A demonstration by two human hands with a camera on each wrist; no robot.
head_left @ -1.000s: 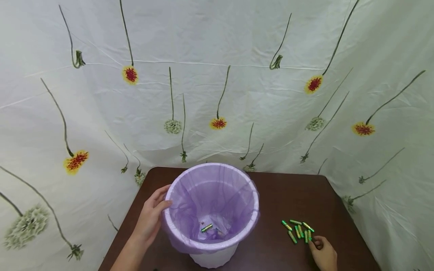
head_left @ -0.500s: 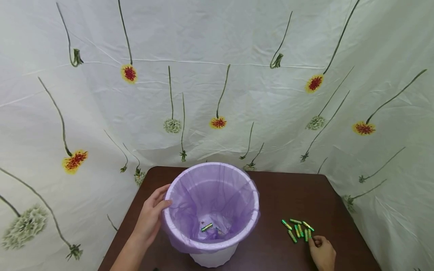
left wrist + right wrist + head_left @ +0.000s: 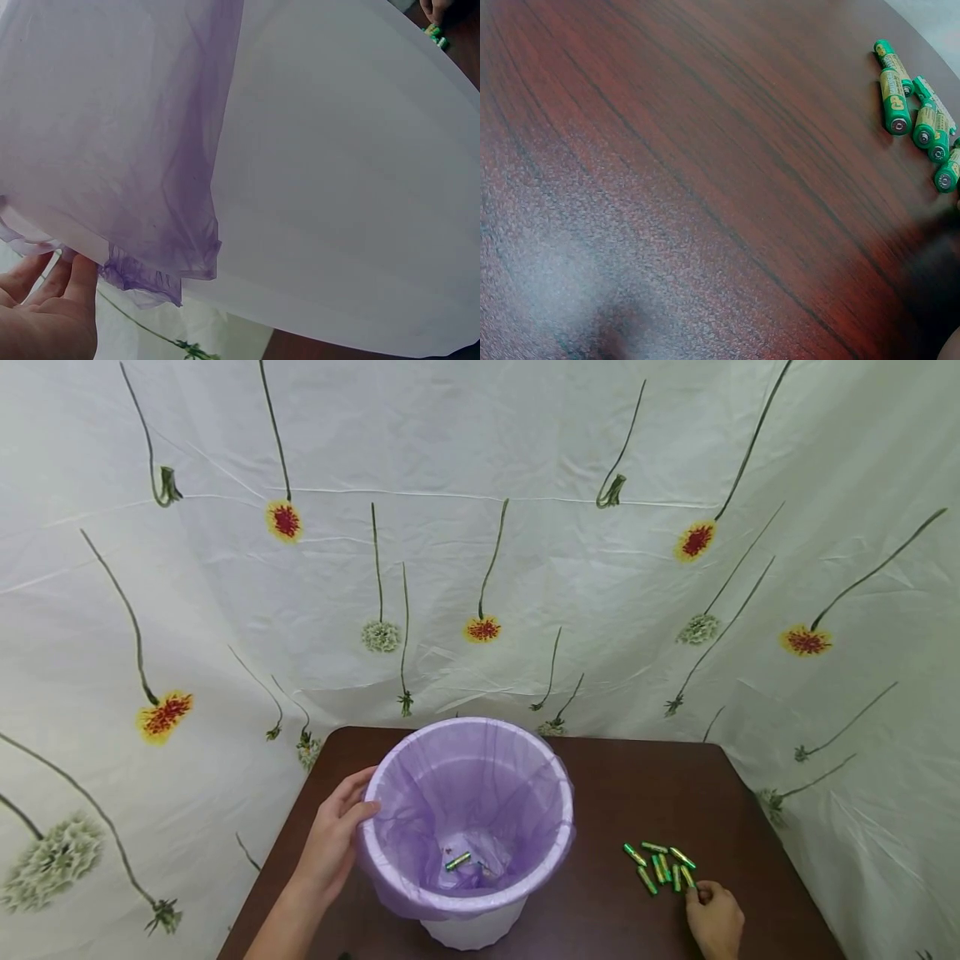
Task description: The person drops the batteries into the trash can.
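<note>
A white bin (image 3: 474,933) lined with a translucent purple bag (image 3: 450,760) stands on the table. My left hand (image 3: 327,847) grips its left rim, thumb on top; in the left wrist view the fingers of this hand (image 3: 56,311) lie at the bag's edge. One green battery (image 3: 458,861) lies at the bin's bottom. Right of the bin, several green and gold batteries (image 3: 661,868) lie in a loose group. My right hand (image 3: 715,920) pinches the end of the nearest battery (image 3: 687,876). The right wrist view shows batteries (image 3: 896,101) at its right edge.
The dark brown table (image 3: 615,793) extends behind and right of the bin. A pale floral cloth (image 3: 570,568) hangs behind it and along both sides. A small dark object (image 3: 344,956) shows at the bottom edge, left of the bin.
The battery at my right fingertips has tilted, its far end now angled left and slightly apart from its neighbour. My left hand and the bin have held still.
</note>
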